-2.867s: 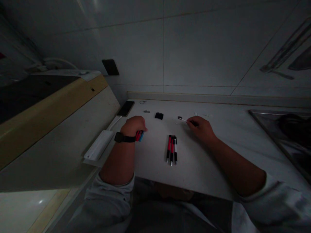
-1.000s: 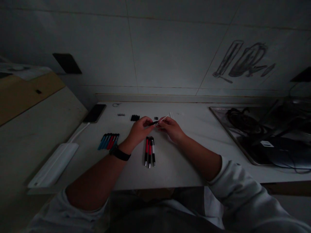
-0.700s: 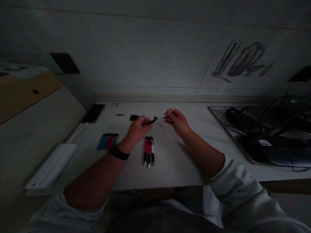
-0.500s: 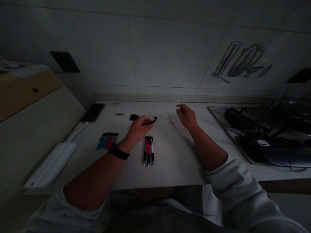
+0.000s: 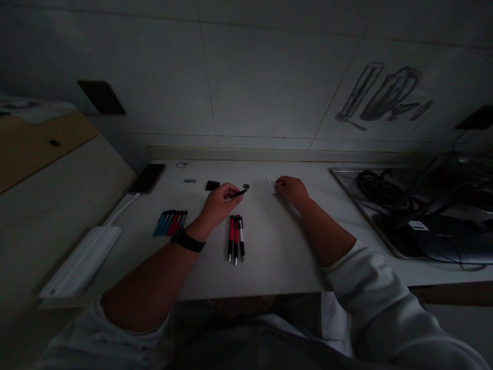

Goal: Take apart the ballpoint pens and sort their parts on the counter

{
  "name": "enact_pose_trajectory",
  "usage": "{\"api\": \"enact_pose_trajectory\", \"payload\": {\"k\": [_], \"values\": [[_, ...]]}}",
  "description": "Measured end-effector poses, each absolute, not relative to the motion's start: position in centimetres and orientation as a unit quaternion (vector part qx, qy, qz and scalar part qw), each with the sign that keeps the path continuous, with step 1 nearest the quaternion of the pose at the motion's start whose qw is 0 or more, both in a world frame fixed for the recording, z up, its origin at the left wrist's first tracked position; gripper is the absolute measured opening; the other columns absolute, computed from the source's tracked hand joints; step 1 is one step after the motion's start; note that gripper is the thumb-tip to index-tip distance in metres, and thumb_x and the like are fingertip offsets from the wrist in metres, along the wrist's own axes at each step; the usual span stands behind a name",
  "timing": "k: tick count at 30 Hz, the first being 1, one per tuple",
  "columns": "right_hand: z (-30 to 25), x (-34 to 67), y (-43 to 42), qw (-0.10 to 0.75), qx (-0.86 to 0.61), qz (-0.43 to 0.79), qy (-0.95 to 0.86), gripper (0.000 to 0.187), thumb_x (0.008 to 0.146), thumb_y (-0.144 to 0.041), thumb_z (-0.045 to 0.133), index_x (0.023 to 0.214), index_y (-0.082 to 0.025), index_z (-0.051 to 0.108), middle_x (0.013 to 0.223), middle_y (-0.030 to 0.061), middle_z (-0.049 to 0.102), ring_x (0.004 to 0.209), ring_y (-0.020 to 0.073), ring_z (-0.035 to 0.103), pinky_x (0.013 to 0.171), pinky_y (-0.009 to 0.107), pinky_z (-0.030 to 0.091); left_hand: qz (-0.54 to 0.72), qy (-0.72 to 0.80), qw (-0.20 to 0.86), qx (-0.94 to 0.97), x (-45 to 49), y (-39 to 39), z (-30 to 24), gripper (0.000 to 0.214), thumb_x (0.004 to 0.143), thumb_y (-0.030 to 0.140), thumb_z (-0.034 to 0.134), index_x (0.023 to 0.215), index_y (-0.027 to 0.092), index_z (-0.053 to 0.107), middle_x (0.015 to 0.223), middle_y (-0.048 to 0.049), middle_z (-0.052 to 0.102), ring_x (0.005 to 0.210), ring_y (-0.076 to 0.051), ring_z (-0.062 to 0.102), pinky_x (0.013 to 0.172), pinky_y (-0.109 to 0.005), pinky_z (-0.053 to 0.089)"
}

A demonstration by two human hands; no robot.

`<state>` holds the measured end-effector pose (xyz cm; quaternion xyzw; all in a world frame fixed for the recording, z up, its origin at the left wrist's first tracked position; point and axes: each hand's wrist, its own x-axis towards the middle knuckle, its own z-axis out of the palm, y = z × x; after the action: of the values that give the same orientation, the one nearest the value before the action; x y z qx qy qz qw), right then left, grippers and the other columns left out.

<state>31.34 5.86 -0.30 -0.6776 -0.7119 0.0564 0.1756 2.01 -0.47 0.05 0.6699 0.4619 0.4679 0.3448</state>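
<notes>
My left hand is closed on a short black pen part, held tilted above the table. At the back my right hand is down at the tabletop, fingers pinched together at a thin white pen refill, mostly hidden by the fingers. Beside these fingertips lie other slim white refills. Three assembled pens, two red and one white, lie between my forearms. Just beyond my left hand are small dark pieces, a row of black pen parts and several small springs.
Blue, red and white pen barrels lie in a row at left. Behind them are a phone and a white power strip with its cable. A metal-edged stove holding dark items borders the right side.
My right hand has come down and slightly left, bringing the upright white refill down to the others on the table. My left hand stays nearly still with the black part.
</notes>
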Motion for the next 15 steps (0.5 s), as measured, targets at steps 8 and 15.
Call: {"api": "enact_pose_trajectory", "payload": {"k": [8, 15], "values": [[0.0, 31.5, 5.3, 0.213, -0.653, 0.055, -0.725, 0.025, 0.092, -0.026, 0.063, 0.11, -0.022, 0.08, 0.107, 0.0101, 0.079, 0.097, 0.0247, 0.071, 0.091, 0.036, 0.053, 0.479, 0.456, 0.38, 0.647, 2.0, -0.2, 0.1, 0.023, 0.08, 0.034, 0.079, 0.094, 0.02, 0.068, 0.093, -0.005, 0.074, 0.086, -0.019, 0.068, 0.08, -0.034, 0.054], [1.5, 26.5, 2.3, 0.414, -0.441, 0.226, -0.764, 0.024, 0.093, -0.04, 0.067, 0.107, -0.024, 0.077, 0.105, 0.0062, 0.076, 0.089, 0.0186, 0.069, 0.081, 0.031, 0.055, 0.482, 0.43, 0.433, 0.629, 2.4, -1.0, 1.2, 0.028, 0.08, 0.037, 0.08, 0.097, 0.02, 0.066, 0.093, -0.0045, 0.074, 0.086, -0.019, 0.069, 0.081, -0.033, 0.054]]}}
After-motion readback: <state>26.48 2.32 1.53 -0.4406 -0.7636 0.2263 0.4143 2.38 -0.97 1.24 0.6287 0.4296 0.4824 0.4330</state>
